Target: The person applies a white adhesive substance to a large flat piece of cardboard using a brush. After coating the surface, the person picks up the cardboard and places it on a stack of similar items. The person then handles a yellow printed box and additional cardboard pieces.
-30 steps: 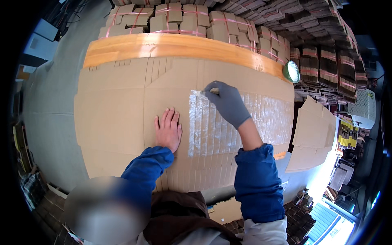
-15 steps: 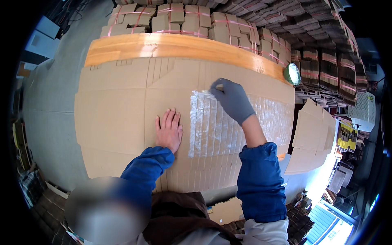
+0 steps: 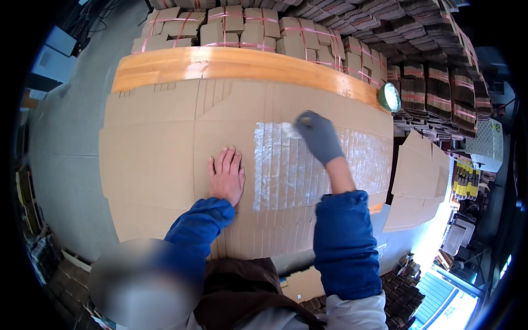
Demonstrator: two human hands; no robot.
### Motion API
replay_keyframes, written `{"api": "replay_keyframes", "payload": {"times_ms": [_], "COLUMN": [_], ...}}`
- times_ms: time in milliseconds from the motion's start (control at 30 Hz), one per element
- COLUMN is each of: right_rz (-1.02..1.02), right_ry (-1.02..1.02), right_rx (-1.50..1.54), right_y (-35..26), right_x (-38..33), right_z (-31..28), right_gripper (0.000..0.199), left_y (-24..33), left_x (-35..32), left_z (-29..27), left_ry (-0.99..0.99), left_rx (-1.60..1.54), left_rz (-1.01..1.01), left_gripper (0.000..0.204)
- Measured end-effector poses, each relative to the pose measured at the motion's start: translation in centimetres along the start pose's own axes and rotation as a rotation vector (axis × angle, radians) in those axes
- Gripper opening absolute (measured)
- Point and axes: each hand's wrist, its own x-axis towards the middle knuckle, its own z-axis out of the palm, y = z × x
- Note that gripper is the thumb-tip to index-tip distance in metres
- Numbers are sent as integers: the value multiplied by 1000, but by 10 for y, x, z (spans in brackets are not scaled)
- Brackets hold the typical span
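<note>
A large flat cardboard sheet [image 3: 148, 159] lies across the wooden table, scored with creases. Bare and flat, my left hand [image 3: 226, 173] presses on its middle, fingers slightly apart. My right hand [image 3: 319, 137], in a grey glove, is closed round what looks like a brush [image 3: 290, 131]; its whitish end is blurred and its handle mostly hidden in the fist. That end is at the upper edge of a shiny white, wet-looking coated patch [image 3: 286, 170], which covers closely creased strips to the right of my left hand.
A green bowl [image 3: 389, 97] with white contents stands on the table's far right corner. The wooden tabletop [image 3: 220, 61] shows along the far edge. Behind it are strapped cardboard bundles [image 3: 264, 33]. Another cardboard piece [image 3: 418, 176] lies beyond the right end.
My gloved right hand has shifted slightly to the right and nearer, with the brush over the coated patch. My left hand stays in place on the cardboard.
</note>
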Motion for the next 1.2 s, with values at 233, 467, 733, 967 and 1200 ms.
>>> {"api": "replay_keyframes", "payload": {"times_ms": [233,467,733,967,1200], "right_rz": [-24,158,115,-27,9], "right_ry": [138,294,364,240,183], "right_rx": [13,140,-15,-317,-274], "right_y": [-29,-41,-20,-39,-27], "right_x": [-59,-79,-95,-103,-95], "right_z": [35,28,43,62,73], "right_gripper": [11,10,10,16,23], "left_y": [-4,-6,-3,-5,-5], "left_x": [0,-1,1,0,1], "left_z": [6,2,3,8,7], "left_ry": [0,-34,-29,-21,-30], "left_rx": [35,17,-1,48,37], "left_rz": [14,1,3,-14,-3], "left_gripper": [47,47,45,48,46]}}
